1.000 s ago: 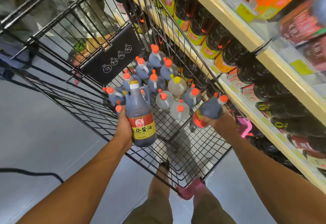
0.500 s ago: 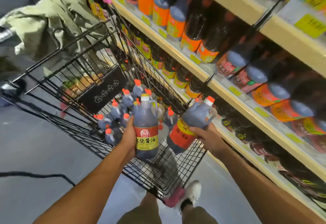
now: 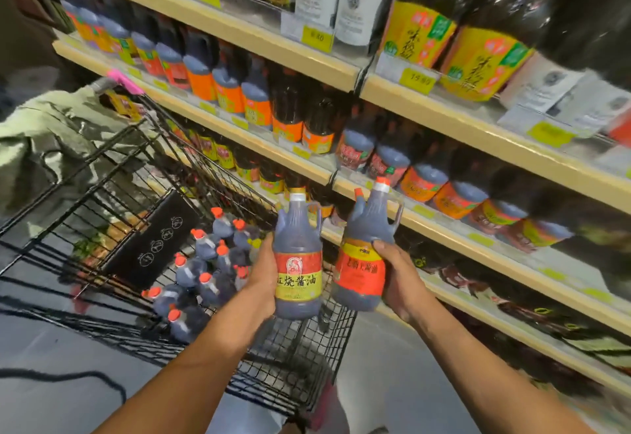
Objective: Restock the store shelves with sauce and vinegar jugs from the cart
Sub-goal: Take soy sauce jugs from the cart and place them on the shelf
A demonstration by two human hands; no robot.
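At the far left a green cloth [image 3: 51,133] lies bunched at the handle end of the black wire cart [image 3: 290,365], and a dark cable [image 3: 61,377] curls across the grey floor [image 3: 51,331] below it. Inside the cart, a black flap [image 3: 153,242] printed with white icons leans against the back grid. Just right of the flap, a cluster of dark jugs [image 3: 205,273] with orange caps sits on the cart's wire bottom, packed close together toward the shelf side.

The left hand [image 3: 264,278] reaches over the near-right corner of the cart and grips a sauce jug [image 3: 297,262] from its left side, palm against the body and fingers curled round behind it. This jug is upright in the air, with a pale cap, a handle at its right shoulder and a red and yellow label facing the camera. Just beside it, with a narrow gap between, a second jug [image 3: 362,256] is held by the right hand [image 3: 397,278]. The thumb lies across the top of the orange-red label and the palm wraps the right side; the other fingers are hidden behind the jug. This one has an orange cap and leans with its top a little to the right, in front of the edge of a lower shelf [image 3: 444,228].

To the right, the wooden shelves [image 3: 239,34] run in tiers, lined with dark sauce bottles [image 3: 423,180] with orange and red labels. Larger yellow-labelled bottles [image 3: 478,61] stand on a higher tier, and yellow price tags [image 3: 418,80] sit along the edges.
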